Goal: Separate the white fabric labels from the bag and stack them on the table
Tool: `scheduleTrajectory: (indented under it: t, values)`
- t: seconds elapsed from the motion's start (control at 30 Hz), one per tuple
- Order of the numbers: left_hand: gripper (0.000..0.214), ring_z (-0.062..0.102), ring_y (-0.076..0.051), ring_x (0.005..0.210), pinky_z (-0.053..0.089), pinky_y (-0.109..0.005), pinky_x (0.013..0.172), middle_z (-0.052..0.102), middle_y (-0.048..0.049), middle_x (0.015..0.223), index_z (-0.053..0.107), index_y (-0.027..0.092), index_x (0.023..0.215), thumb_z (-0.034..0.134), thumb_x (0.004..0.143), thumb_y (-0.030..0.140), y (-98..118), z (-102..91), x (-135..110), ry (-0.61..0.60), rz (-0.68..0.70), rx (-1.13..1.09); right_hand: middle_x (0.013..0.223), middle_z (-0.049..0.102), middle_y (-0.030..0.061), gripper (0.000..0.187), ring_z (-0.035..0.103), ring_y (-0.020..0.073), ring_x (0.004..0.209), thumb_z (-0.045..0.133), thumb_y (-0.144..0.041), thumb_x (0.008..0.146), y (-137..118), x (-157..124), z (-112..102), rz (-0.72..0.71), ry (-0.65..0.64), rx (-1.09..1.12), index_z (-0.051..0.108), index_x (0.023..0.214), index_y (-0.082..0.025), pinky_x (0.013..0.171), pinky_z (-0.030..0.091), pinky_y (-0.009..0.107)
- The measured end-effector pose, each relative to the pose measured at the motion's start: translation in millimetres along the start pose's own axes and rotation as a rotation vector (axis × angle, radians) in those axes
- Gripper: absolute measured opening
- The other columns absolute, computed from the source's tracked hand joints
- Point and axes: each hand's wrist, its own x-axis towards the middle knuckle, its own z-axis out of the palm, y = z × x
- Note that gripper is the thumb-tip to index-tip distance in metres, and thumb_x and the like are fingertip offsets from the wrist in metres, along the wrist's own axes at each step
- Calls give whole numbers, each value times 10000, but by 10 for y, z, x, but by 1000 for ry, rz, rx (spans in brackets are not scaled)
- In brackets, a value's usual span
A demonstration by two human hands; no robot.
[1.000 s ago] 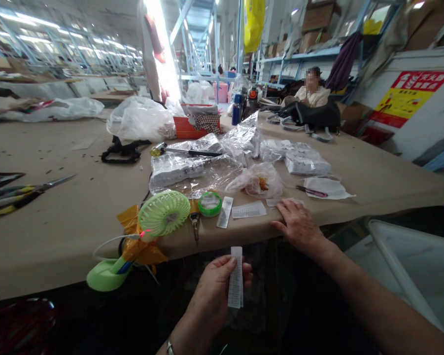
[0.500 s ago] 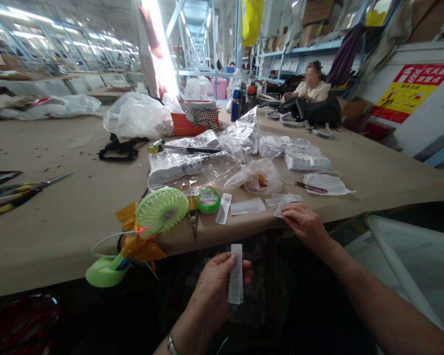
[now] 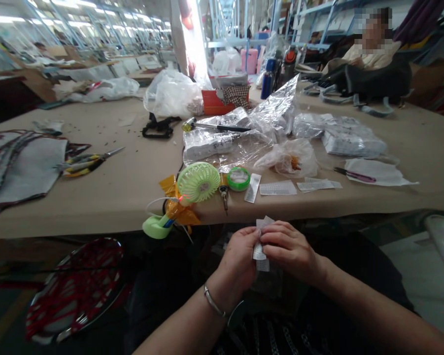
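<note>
Just off the table's front edge, my left hand (image 3: 240,256) is closed on a few narrow printed labels (image 3: 262,265). My right hand (image 3: 290,249) meets it there, its fingers pinching more of the paper labels at their upper end. The fingers hide part of the paper, so how many pieces there are I cannot tell. On the table beyond lie a flat printed label sheet (image 3: 278,188), a pair of overlapping label strips (image 3: 318,185) and a narrow upright strip (image 3: 253,188). A green roll of tape (image 3: 238,178) is beside that strip.
A green fan (image 3: 198,182) is taped at the table edge, with a screwdriver (image 3: 224,197) beside it. Plastic-wrapped white bundles (image 3: 207,143), a hammer (image 3: 222,127), tweezers (image 3: 355,174) and yellow-handled scissors (image 3: 88,162) lie on the table. A person (image 3: 371,49) sits at the far right.
My right hand has left the table with a label piece and come to my left hand. Both hands now hold labels together. The view has swung left and down.
</note>
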Motion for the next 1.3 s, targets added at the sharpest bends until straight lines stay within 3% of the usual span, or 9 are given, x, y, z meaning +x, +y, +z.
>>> scheduleTrajectory:
  t: [0.53, 0.73, 0.9, 0.97, 1.07, 1.17, 1.3]
  values:
    - [129, 559, -117, 518, 394, -227, 520, 632, -38, 580, 601, 101, 638, 703, 560, 111, 47, -63, -80, 115, 22, -115, 926, 670, 33, 164, 535, 171, 1070, 477, -114, 863, 38, 72, 0, -116, -253, 23, 606, 783, -176, 989, 399, 374]
    - [168, 562, -111, 524, 383, -213, 502, 649, -57, 623, 633, 80, 696, 722, 577, 159, 45, -100, -78, 21, -7, -77, 925, 674, 33, 161, 519, 178, 1097, 471, -101, 864, 41, 92, -15, -114, -271, 24, 607, 815, -172, 999, 392, 378]
    - [128, 557, -98, 509, 405, -201, 491, 635, -42, 610, 630, 85, 690, 703, 621, 163, 23, -112, -75, 44, -3, -78, 940, 662, 42, 109, 509, 202, 1096, 532, -139, 840, 27, 35, -19, -81, -198, 83, 608, 895, -194, 954, 423, 388]
    - [103, 558, -98, 498, 431, -209, 492, 626, -37, 608, 627, 88, 719, 662, 679, 177, 23, -114, -86, 22, -18, -59, 954, 640, 61, 141, 515, 219, 1066, 593, -196, 809, 16, 11, -18, 44, -90, 142, 595, 949, -194, 913, 444, 381]
    - [115, 579, -113, 495, 476, -244, 505, 636, -47, 639, 617, 101, 779, 580, 766, 209, 27, -112, -115, 23, -51, 14, 925, 600, 61, 190, 554, 201, 925, 612, -264, 791, 3, 17, 1, 471, 67, 267, 564, 960, -191, 814, 470, 342]
    - [155, 579, -110, 488, 477, -235, 491, 639, -62, 658, 611, 91, 787, 533, 804, 224, 14, -113, -142, 35, -56, 83, 815, 583, 15, 189, 554, 144, 735, 595, -323, 794, -1, 78, 53, 897, 30, 557, 546, 920, -191, 671, 468, 270]
    - [182, 576, -104, 498, 467, -216, 474, 639, -65, 681, 612, 89, 798, 556, 797, 263, -15, -132, -167, 2, -39, 132, 627, 505, -42, 203, 463, 82, 559, 590, -364, 784, -18, 162, 134, 1115, 6, 896, 539, 764, -169, 542, 399, 209]
